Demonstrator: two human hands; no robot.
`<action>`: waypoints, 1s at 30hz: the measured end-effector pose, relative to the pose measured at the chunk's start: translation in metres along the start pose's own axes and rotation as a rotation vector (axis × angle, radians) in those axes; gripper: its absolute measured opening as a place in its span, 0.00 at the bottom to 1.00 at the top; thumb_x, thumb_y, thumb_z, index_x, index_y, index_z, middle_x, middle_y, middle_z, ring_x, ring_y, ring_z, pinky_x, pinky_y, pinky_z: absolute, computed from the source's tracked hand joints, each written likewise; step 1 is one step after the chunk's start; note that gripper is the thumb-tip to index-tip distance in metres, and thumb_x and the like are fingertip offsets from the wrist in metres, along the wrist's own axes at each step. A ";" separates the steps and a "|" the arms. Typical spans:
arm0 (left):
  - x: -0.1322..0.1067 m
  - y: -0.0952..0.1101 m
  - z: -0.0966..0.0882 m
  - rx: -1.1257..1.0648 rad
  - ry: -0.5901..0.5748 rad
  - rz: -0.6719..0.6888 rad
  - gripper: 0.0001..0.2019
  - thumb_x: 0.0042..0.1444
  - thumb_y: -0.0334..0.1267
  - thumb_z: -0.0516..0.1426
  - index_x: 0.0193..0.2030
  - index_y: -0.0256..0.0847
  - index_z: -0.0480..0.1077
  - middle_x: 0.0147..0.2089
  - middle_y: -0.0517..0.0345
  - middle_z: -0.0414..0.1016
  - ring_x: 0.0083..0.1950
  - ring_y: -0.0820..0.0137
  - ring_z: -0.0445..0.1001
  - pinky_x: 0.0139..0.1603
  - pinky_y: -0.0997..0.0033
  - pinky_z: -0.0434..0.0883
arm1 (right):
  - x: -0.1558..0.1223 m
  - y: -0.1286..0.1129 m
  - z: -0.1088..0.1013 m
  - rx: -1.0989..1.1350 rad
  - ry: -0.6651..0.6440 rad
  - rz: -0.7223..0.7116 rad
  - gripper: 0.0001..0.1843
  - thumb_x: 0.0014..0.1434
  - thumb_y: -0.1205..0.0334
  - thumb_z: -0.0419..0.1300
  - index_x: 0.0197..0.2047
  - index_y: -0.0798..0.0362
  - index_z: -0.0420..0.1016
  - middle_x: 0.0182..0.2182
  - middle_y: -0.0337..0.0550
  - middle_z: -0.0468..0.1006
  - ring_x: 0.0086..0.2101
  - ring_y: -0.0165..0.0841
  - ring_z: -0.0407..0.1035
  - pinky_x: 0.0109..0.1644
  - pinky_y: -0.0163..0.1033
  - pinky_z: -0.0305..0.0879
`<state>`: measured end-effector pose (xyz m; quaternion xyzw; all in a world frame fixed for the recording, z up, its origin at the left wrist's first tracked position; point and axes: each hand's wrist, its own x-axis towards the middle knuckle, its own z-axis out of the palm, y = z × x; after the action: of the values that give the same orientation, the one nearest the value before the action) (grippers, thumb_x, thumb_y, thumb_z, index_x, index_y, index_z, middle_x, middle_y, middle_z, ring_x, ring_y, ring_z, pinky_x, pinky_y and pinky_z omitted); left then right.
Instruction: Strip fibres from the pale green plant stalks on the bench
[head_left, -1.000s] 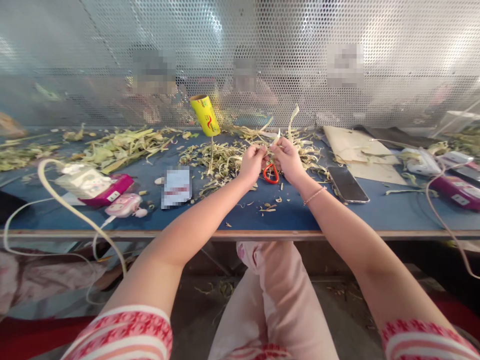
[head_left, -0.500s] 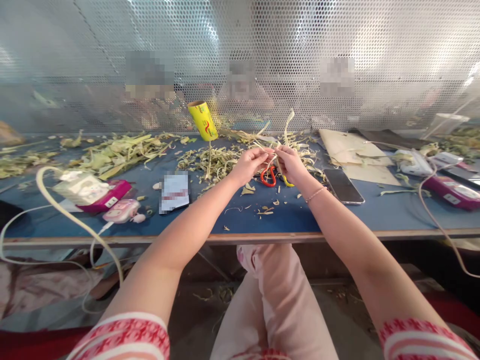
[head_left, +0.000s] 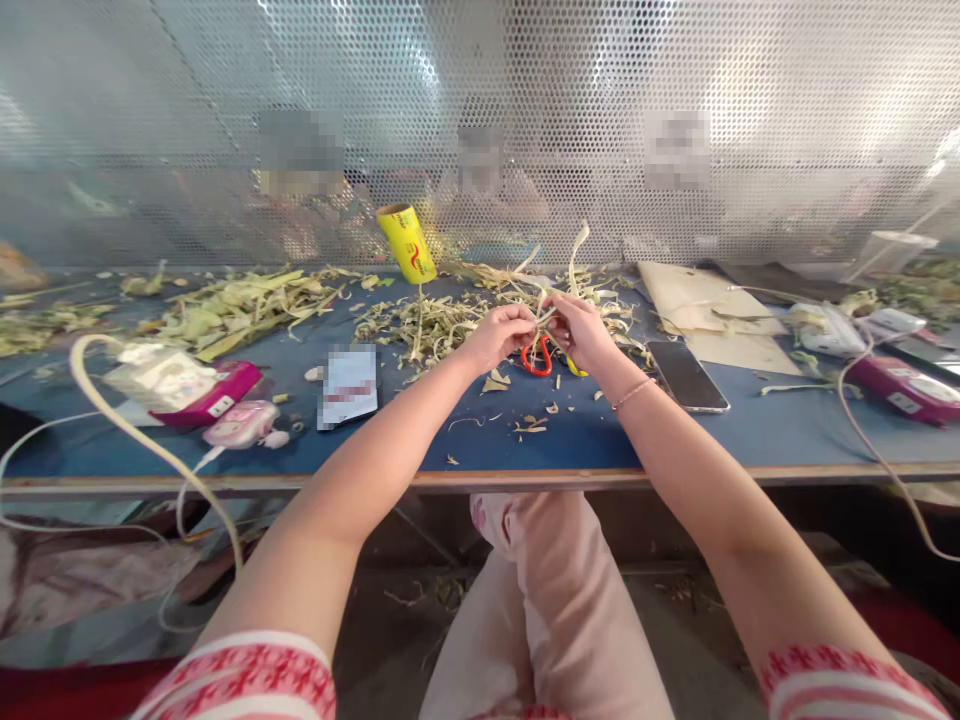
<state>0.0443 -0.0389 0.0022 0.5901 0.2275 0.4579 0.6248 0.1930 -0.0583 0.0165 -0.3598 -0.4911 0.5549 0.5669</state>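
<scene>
Over the middle of the blue table, my left hand (head_left: 498, 337) and my right hand (head_left: 578, 333) work close together. Both pinch a pale dried plant strip (head_left: 543, 318), which runs between their fingertips. Just below the fingers lie scissors with a red handle (head_left: 536, 362); a bit of yellow handle (head_left: 575, 368) shows under my right hand. A heap of shredded dry strips (head_left: 442, 325) spreads behind and left of my hands. Small scraps (head_left: 531, 425) are scattered in front of them.
A yellow tube (head_left: 407, 243) stands tilted on a thin stick. Phones lie left (head_left: 349, 386) and right (head_left: 688, 376). Magenta boxes with cables sit at the left (head_left: 211, 395) and right (head_left: 904, 388). Cardboard sheets (head_left: 709, 305) lie back right. A perforated metal wall (head_left: 480, 60) closes the back.
My left hand has turned slightly, its fingers curling closer together. My right hand has shifted a little left and its fingers spread around the strip. The rest of the table looks the same.
</scene>
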 end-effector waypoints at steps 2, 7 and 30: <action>0.001 0.000 0.000 -0.013 0.025 0.012 0.05 0.44 0.27 0.58 0.23 0.36 0.65 0.21 0.65 0.67 0.23 0.82 0.66 0.27 0.79 0.64 | 0.004 0.000 -0.002 0.026 0.058 -0.002 0.17 0.60 0.47 0.56 0.32 0.53 0.69 0.17 0.33 0.64 0.16 0.21 0.51 0.18 0.29 0.47; 0.003 0.004 -0.001 -0.151 0.181 0.025 0.05 0.44 0.27 0.58 0.24 0.37 0.65 0.22 0.65 0.69 0.25 0.81 0.67 0.29 0.79 0.65 | 0.016 0.006 -0.015 -0.128 0.224 -0.231 0.11 0.63 0.54 0.49 0.41 0.48 0.69 0.32 0.39 0.73 0.26 0.26 0.63 0.26 0.32 0.61; 0.005 0.003 0.003 -0.187 0.234 0.081 0.06 0.45 0.24 0.58 0.26 0.38 0.74 0.24 0.63 0.72 0.26 0.81 0.68 0.29 0.80 0.63 | 0.002 0.011 -0.011 -1.166 0.001 -1.062 0.07 0.60 0.62 0.59 0.36 0.46 0.80 0.46 0.45 0.71 0.48 0.40 0.64 0.54 0.54 0.61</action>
<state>0.0480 -0.0362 0.0064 0.4806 0.2312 0.5676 0.6272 0.2002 -0.0537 0.0039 -0.3166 -0.8088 -0.1374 0.4761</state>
